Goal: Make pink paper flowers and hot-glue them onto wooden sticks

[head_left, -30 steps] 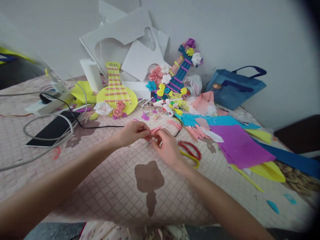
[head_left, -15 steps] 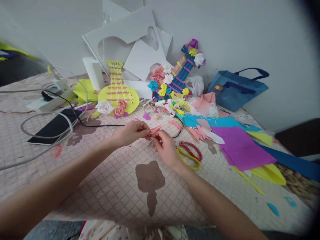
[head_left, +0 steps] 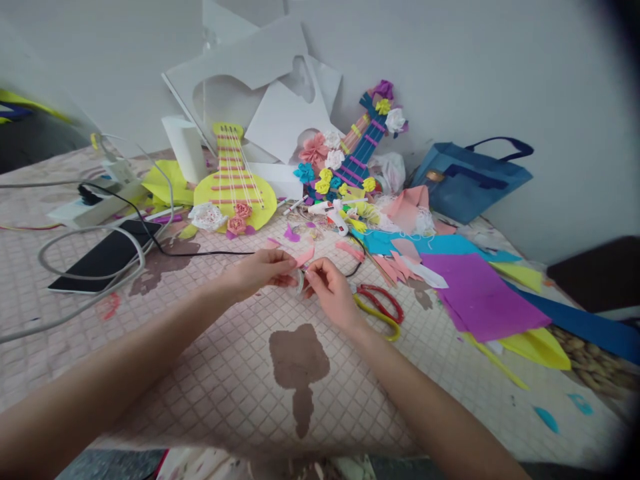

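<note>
My left hand (head_left: 266, 272) and my right hand (head_left: 327, 288) meet fingertip to fingertip just above the tabletop. Between them is a small pale, partly see-through curved piece (head_left: 300, 281); it looks ring-like, but its kind is unclear. The left fingers are closed on its left side. On its right, the right thumb and fingers are pinched together. A pink paper strip (head_left: 305, 256) shows just behind the left fingertips, and whether it is held or lies on the table I cannot tell. Scissors (head_left: 384, 303) with red and yellow handles lie beside my right hand.
Behind the hands, a white glue gun (head_left: 330, 212) lies among scraps. A yellow paper instrument (head_left: 235, 183) and a blue flowered one (head_left: 363, 150) lean at the back. Purple sheets (head_left: 485, 290) lie right; a black tablet-like slab (head_left: 107, 257) and cables lie left.
The pink strip, which was between both hands' fingertips, is now behind the left fingers. The hands have parted slightly, and the pale curved piece shows between them.
</note>
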Tool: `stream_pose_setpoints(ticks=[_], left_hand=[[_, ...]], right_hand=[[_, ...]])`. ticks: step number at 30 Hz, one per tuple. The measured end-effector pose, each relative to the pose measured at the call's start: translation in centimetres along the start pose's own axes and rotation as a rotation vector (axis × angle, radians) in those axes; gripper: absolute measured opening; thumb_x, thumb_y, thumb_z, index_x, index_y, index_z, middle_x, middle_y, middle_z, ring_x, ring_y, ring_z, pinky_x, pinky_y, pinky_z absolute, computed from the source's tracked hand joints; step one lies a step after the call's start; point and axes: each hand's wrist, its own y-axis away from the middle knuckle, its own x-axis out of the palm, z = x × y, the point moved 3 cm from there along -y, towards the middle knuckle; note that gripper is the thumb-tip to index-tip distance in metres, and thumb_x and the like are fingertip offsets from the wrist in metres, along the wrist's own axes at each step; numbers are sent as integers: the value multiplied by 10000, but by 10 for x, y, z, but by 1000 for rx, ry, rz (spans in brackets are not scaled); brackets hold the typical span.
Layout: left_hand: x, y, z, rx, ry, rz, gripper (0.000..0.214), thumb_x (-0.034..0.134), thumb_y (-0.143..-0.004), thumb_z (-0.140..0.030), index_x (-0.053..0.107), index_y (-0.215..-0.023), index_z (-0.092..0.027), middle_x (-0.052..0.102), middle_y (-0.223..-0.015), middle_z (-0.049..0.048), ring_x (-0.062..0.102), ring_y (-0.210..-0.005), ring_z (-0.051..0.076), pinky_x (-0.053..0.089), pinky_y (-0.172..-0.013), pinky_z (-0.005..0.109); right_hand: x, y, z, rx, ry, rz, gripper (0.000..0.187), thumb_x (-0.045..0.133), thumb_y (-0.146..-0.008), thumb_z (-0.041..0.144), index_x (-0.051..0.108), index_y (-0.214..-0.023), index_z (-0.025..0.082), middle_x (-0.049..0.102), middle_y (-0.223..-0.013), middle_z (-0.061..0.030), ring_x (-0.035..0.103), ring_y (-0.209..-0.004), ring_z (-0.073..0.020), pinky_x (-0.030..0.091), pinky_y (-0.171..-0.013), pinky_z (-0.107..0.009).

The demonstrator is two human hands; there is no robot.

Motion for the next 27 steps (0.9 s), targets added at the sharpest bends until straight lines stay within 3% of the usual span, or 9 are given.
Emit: stream_pose_setpoints(ticks=[3,7,13,16,19,22,27], left_hand=[[4,-1,5,-42,137,80,258,730,-745,-335,569,-755,-133,654,-677,10,662,-657,125,503,-678,252],[4,0,7,-13,233,51,270,751,-731,-329,575,-778,-129,698,-818,44,680,-730,131,508,-762,263],[5,5,4,95,183,55,293,730,-756,-362,564,-797,-123,694,-934,67,682,-767,145,504,-823,309],[6,7,4,105,189,74,292,735,-753,-356,562,-794,-124,694,-904,61,683,-759,144,501,-814,300],[7,8,5,87,281,79,285,765,-722,-326,566,-777,-131,700,-836,43,689,-743,148,507,-794,289],[6,10,6,72,370,72,282,790,-693,-307,581,-750,-127,697,-775,31,695,-735,153,521,-756,265],[7,10,6,69,407,93,259,796,-693,-294,602,-744,-129,694,-757,20,703,-749,162,540,-756,258]], right_hand=[[-3,1,3,-41,50,-16,168,501,-871,374,475,-803,222,490,-721,25,505,-611,-117,478,-593,-263],[-5,2,3,-26,119,-71,156,507,-853,358,500,-806,210,512,-756,6,497,-664,-129,447,-632,-264],[-4,2,-2,49,134,-120,165,520,-818,360,499,-757,208,531,-714,10,521,-663,-139,449,-621,-267],[-4,4,-1,26,168,-144,146,525,-816,337,485,-754,212,535,-710,14,526,-651,-136,454,-627,-270],[-5,7,2,-32,164,-191,108,530,-828,308,496,-879,218,567,-798,-4,556,-722,-144,467,-684,-278],[-5,8,1,-51,85,-156,168,505,-870,335,515,-995,222,592,-850,-16,570,-783,-151,470,-727,-284],[-1,10,-3,-17,-9,-100,220,468,-906,412,563,-976,226,626,-930,-29,585,-871,-163,471,-810,-306]])
